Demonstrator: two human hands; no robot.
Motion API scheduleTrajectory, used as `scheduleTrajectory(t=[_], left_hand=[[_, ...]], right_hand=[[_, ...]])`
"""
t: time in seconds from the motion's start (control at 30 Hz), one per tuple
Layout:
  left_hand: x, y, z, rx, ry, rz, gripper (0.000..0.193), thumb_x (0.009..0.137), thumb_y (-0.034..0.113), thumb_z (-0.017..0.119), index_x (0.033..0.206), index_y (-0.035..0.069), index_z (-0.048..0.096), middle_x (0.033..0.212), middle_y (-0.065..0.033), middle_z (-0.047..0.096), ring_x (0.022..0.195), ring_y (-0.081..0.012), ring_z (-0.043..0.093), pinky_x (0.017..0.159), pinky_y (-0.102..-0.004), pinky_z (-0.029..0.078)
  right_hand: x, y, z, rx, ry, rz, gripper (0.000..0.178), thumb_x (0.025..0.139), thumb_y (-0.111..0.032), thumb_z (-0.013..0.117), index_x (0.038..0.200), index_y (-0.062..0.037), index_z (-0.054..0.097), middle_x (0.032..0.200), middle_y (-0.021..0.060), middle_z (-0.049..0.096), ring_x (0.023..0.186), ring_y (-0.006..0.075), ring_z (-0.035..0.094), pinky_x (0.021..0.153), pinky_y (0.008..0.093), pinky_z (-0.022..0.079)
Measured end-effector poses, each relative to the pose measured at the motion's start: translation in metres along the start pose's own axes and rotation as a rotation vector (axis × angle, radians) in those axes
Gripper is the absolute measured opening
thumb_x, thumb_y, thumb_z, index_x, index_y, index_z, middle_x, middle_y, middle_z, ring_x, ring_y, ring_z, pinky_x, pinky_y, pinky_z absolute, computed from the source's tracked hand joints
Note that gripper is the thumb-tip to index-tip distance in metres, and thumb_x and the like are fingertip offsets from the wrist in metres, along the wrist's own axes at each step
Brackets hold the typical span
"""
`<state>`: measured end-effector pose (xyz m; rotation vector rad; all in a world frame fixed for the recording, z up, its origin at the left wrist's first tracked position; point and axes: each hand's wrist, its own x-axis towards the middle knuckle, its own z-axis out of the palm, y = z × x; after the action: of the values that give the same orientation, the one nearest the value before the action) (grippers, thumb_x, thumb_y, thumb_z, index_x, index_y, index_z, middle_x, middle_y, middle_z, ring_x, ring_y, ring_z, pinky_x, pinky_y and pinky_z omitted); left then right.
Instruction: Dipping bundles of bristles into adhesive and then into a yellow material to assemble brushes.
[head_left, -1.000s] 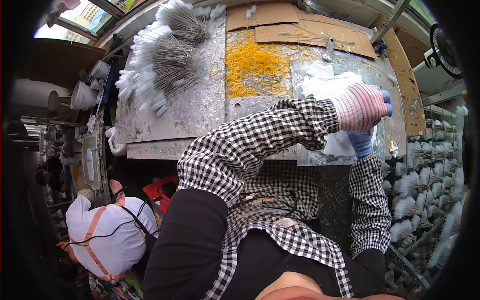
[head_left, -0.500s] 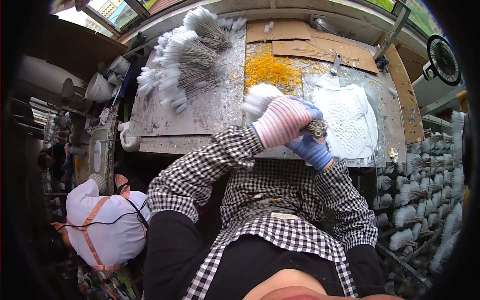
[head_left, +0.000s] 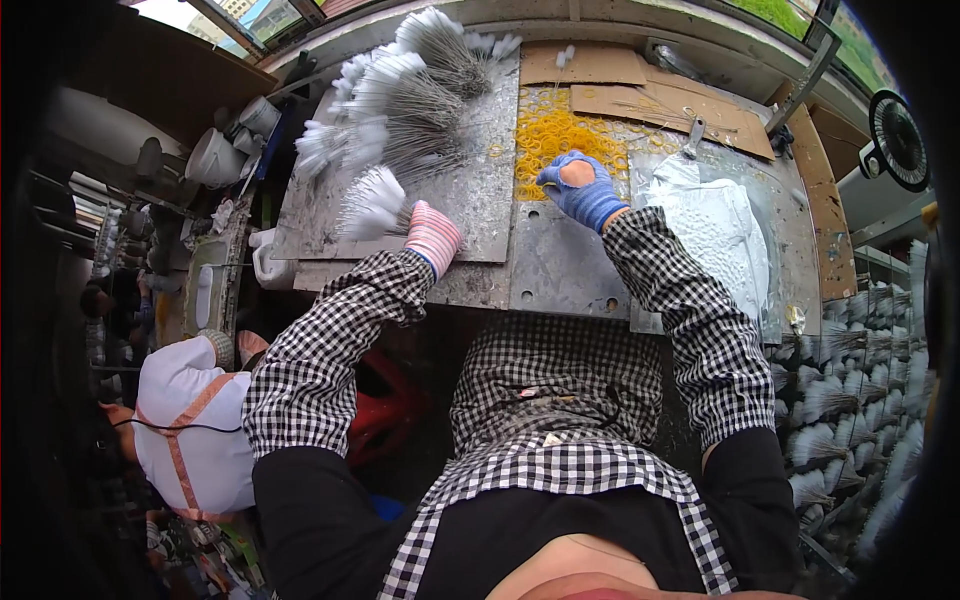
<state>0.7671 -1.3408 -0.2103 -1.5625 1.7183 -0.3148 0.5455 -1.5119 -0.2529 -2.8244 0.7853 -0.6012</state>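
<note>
In my left hand [head_left: 432,238], gloved in pink and white stripes, is a bundle of thin brushes [head_left: 374,205] with white bristle heads and wire stems. Its heads point left over the grey board, and my closed fingers hide the stem ends. My right hand [head_left: 585,188], in a blue glove with a bare patch at the back, rests at the near edge of a pile of yellow rubber bands [head_left: 562,135]. Its fingers are curled together, and whatever is between them is hidden. Bigger heaps of the same brushes [head_left: 400,95] lie on the back left of the workbench [head_left: 470,205].
A white pad dotted with dents [head_left: 712,240] lies at the right, a scraper [head_left: 692,140] behind it. Cardboard pieces [head_left: 680,115] cover the back. A fan [head_left: 897,140] and brush racks [head_left: 850,400] stand right. Another person [head_left: 190,430] sits at left near white buckets [head_left: 213,157].
My hands have parted from around the bundle. My left hand has carried the brushes left over the grey board. My right hand has let go and moved up to the rubber bands.
</note>
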Motion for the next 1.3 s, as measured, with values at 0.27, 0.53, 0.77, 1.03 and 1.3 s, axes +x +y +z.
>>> scheduleTrajectory(t=[0.27,0.53,0.77,1.03,1.3], left_hand=[[-0.080,-0.029,-0.050,-0.802,0.525,-0.011,0.031,0.082,0.005,0.073,0.112,0.004,0.068,0.089,-0.0061,0.073,0.082,-0.0248,0.069,0.076,-0.0391,0.054],[-0.087,-0.043,-0.089,-2.011,0.502,-0.153,0.042,0.093,0.019,0.075,0.131,0.005,0.063,0.087,0.0053,0.065,0.071,-0.0018,0.052,0.064,-0.0204,0.046],[-0.076,-0.036,-0.105,-2.261,0.456,-0.003,0.019,0.095,0.020,0.072,0.102,0.004,0.065,0.077,0.0015,0.062,0.065,-0.0058,0.057,0.059,-0.0228,0.048],[-0.073,-0.027,-0.106,-2.236,0.539,0.018,0.020,0.093,0.018,0.075,0.103,0.002,0.068,0.079,0.0000,0.066,0.065,-0.0065,0.059,0.059,-0.0241,0.051],[-0.010,0.040,-0.079,-1.722,0.994,0.486,0.029,0.088,0.012,0.069,0.115,0.001,0.063,0.101,-0.0100,0.073,0.094,-0.0268,0.071,0.087,-0.0387,0.057]], right_hand=[[0.035,0.010,0.034,-0.269,-0.063,-0.130,0.012,0.088,-0.021,0.062,0.091,-0.0141,0.071,0.092,0.0083,0.069,0.091,0.0281,0.066,0.078,0.0413,0.055],[0.031,-0.054,-0.042,1.348,-0.039,0.165,0.030,0.097,-0.028,0.069,0.113,-0.0023,0.069,0.097,0.0016,0.068,0.087,0.0092,0.058,0.080,0.0271,0.049],[-0.006,-0.094,-0.096,1.837,-0.008,0.186,0.024,0.099,-0.020,0.056,0.103,0.0003,0.068,0.093,0.0034,0.066,0.098,0.0154,0.063,0.093,0.0316,0.049],[-0.027,-0.104,-0.151,1.682,-0.130,-0.039,0.042,0.100,-0.011,0.059,0.141,-0.0022,0.055,0.126,0.0135,0.069,0.078,0.0086,0.071,0.053,0.0136,0.046],[-0.019,-0.134,-0.163,0.587,0.258,-0.301,0.085,0.075,-0.040,0.088,0.141,-0.0021,0.052,0.122,0.0172,0.067,0.102,0.0229,0.069,0.089,0.0352,0.055]])
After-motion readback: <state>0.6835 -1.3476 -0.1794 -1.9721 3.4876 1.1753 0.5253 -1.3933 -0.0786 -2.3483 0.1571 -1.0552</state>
